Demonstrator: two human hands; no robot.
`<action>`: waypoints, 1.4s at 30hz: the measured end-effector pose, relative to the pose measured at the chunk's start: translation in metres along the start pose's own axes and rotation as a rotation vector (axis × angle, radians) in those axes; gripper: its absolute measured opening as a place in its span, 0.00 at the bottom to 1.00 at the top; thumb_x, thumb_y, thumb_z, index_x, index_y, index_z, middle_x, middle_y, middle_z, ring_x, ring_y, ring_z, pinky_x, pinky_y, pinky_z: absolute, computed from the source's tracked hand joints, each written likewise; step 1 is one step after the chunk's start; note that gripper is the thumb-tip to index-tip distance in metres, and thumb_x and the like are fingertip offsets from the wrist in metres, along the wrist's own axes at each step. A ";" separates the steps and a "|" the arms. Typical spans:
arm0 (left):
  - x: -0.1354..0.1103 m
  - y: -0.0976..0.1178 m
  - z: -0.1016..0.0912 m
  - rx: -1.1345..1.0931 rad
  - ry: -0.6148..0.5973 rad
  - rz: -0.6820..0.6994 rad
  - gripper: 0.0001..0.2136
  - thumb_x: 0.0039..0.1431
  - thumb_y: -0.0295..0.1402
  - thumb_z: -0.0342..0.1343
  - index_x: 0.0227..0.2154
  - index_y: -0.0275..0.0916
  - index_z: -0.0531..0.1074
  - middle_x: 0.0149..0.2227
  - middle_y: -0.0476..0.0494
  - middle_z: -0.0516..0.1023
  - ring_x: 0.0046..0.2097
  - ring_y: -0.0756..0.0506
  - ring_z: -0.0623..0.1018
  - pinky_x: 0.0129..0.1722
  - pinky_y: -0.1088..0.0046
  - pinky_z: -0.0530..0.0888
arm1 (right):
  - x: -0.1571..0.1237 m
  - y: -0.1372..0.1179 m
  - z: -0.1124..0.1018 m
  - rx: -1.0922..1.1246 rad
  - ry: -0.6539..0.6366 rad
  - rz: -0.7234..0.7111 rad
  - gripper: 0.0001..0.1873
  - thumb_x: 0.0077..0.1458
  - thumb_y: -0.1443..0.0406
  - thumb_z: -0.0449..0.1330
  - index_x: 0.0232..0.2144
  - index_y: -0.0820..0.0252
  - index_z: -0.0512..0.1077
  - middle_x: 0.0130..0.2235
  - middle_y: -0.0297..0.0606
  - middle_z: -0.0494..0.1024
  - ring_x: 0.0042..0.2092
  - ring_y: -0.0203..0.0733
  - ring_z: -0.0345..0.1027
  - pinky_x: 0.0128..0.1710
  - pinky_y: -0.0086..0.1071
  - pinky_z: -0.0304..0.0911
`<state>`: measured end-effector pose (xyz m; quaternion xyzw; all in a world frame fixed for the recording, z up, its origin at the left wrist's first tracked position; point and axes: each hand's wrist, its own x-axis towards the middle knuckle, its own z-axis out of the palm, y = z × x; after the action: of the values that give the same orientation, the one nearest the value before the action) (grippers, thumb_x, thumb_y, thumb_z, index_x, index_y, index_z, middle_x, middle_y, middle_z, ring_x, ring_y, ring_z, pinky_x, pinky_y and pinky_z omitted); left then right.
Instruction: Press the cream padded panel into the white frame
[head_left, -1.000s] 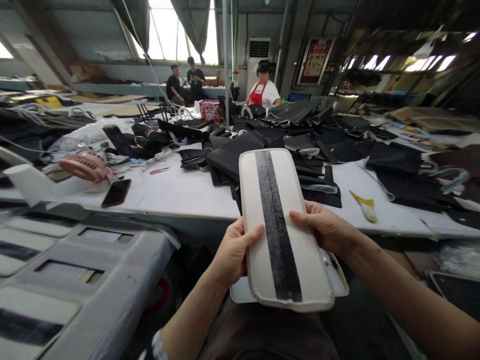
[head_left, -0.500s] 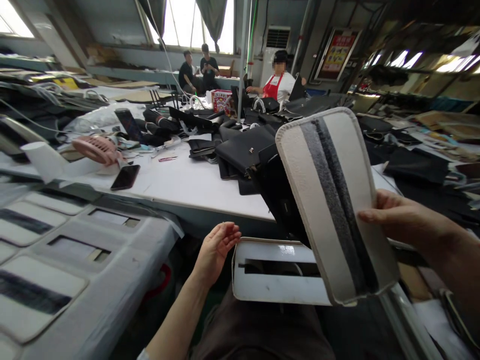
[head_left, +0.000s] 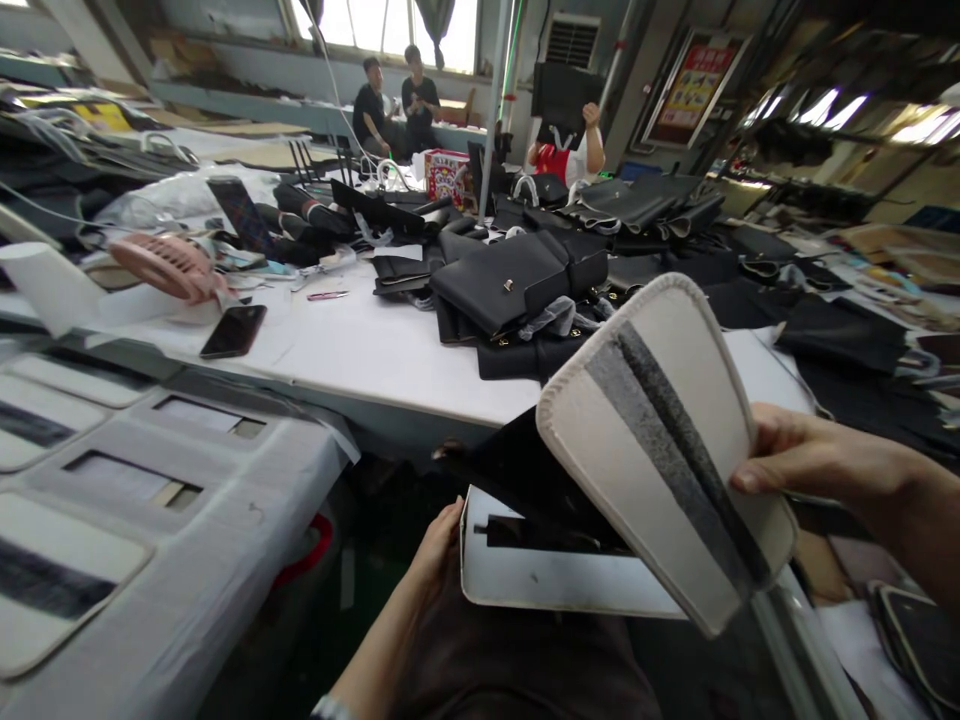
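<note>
Right hand [head_left: 802, 450]: clamps the panel [head_left: 675, 450] at its right edge, thumb pressed on the face toward the camera, the other fingers out of sight behind.
Left hand [head_left: 437, 545]: is at the left end of the tray [head_left: 570, 582]; its fingers are mostly hidden there, and whether they close on the rim or only rest against it cannot be told.
Panel: cream, with a dark stripe running lengthwise, it tilts above the tray and covers the right part from view.
Black piece [head_left: 525, 460]: slants out from behind the panel, over the tray's dark slot [head_left: 555, 537]; how it joins the panel is hidden.
Tray: white and thin-rimmed, it sits above the person's lap [head_left: 525, 665].
Bench [head_left: 247, 510]: at left, its grey cover bears 3 more striped pads [head_left: 64, 570] and shows 2 rectangular openings [head_left: 135, 478].
Table [head_left: 375, 365]: white, just beyond the hands, it carries a phone [head_left: 234, 330], a pink fan [head_left: 165, 268] and a heap of black bags [head_left: 499, 280].
Co-worker [head_left: 553, 162]: across the table, in a red apron, 1 person raises a black sheet [head_left: 568, 105].
Background: 2 people [head_left: 371, 112] in dark tops are near the window [head_left: 375, 35].
</note>
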<state>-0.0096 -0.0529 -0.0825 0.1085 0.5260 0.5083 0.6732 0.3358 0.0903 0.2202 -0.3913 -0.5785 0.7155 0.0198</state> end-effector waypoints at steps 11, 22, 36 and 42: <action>0.009 -0.004 0.016 -0.082 -0.056 -0.133 0.21 0.56 0.49 0.60 0.38 0.33 0.75 0.24 0.42 0.77 0.25 0.44 0.75 0.29 0.68 0.71 | 0.017 0.005 0.001 -0.160 -0.108 0.238 0.10 0.53 0.62 0.64 0.35 0.64 0.79 0.36 0.43 0.81 0.34 0.42 0.75 0.36 0.29 0.68; 0.020 -0.011 0.010 -0.167 -0.095 -0.162 0.21 0.58 0.48 0.59 0.39 0.31 0.75 0.26 0.40 0.78 0.27 0.44 0.76 0.34 0.68 0.74 | 0.091 0.019 0.015 -0.176 -0.336 0.370 0.15 0.46 0.64 0.68 0.38 0.65 0.78 0.36 0.38 0.81 0.34 0.38 0.74 0.36 0.24 0.68; 0.023 -0.009 0.007 -0.271 -0.091 -0.168 0.23 0.56 0.49 0.60 0.44 0.33 0.74 0.36 0.36 0.81 0.36 0.40 0.80 0.43 0.63 0.75 | 0.150 0.066 0.035 -0.631 -0.216 0.207 0.20 0.40 0.66 0.67 0.40 0.61 0.74 0.38 0.34 0.79 0.40 0.46 0.72 0.36 0.30 0.67; 0.013 -0.005 0.015 -0.304 -0.135 -0.158 0.23 0.56 0.49 0.60 0.43 0.32 0.75 0.39 0.34 0.81 0.40 0.38 0.80 0.44 0.64 0.75 | 0.121 0.086 0.069 -1.209 0.217 -0.200 0.31 0.51 0.71 0.56 0.59 0.56 0.62 0.57 0.46 0.69 0.54 0.53 0.67 0.54 0.47 0.65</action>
<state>0.0042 -0.0389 -0.0871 -0.0024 0.4039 0.5189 0.7534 0.2483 0.0639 0.0846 -0.3477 -0.9098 0.2121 -0.0797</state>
